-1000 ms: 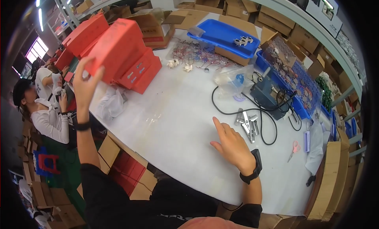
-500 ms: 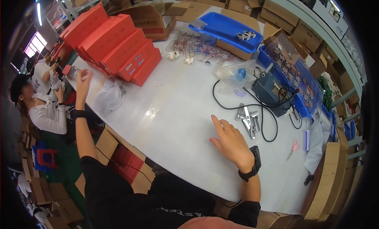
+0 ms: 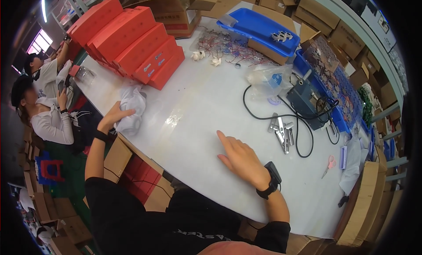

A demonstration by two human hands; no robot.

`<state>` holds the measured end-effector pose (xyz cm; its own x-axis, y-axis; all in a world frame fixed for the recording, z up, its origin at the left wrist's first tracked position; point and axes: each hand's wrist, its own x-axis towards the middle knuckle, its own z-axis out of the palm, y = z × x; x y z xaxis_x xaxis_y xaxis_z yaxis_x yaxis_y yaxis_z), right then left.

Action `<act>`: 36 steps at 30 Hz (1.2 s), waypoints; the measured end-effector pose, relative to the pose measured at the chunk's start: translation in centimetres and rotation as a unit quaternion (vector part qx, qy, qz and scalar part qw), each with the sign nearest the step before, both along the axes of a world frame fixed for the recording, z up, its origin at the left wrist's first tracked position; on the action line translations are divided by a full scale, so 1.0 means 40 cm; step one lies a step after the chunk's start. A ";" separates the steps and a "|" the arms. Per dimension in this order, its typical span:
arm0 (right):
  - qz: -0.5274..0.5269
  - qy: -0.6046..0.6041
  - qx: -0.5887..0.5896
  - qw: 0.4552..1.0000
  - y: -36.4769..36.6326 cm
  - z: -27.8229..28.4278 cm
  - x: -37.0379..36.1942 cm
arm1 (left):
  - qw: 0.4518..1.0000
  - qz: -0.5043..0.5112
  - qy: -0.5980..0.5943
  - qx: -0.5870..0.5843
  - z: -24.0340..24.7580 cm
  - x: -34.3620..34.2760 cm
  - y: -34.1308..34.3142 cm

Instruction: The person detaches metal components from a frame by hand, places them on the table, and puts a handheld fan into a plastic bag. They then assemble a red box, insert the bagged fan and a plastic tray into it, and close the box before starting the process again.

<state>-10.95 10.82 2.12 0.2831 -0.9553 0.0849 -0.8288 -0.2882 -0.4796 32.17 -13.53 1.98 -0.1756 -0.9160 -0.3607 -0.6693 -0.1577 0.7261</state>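
Note:
At the left edge of the table, my left hand [image 3: 113,117] grips a crumpled white plastic bag [image 3: 134,103], its thumb lying over the bag. What the bag holds, if anything, I cannot make out. Over the middle of the table is my right hand [image 3: 241,159], fingers stretched out and thumb apart, with nothing in it. To its right lies a small pile of silver metal parts [image 3: 282,134], beside a looping black cable [image 3: 255,118].
Red boxes [image 3: 132,39] are stacked at the back left near a clear jar [image 3: 85,75]. A blue tray [image 3: 250,28], wired parts [image 3: 228,50], a dark bench device [image 3: 305,101] and pink scissors [image 3: 329,166] lie farther right. Two people [image 3: 48,123] are at the left.
My left hand has come back from beside the jar and taken hold of the white bag. My right hand has shifted slightly left, still open.

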 end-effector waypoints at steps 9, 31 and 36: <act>-0.024 -0.287 0.056 0.956 -0.010 -0.093 0.143 | 0.977 0.019 0.188 0.099 -0.051 -0.148 0.156; -0.101 -0.106 0.334 0.931 0.000 0.109 -0.061 | 0.969 -0.180 0.012 -0.168 -0.074 -0.705 0.031; -0.134 -0.165 0.244 0.946 0.030 0.031 -0.152 | 0.799 -0.279 -0.086 -0.526 0.074 -0.742 0.130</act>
<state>-17.02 12.03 3.37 0.0600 -0.9373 -0.3432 -0.6229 0.2335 -0.7466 2.48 -8.34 4.93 -0.6930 -0.5244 0.4948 -0.5261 0.8370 0.1503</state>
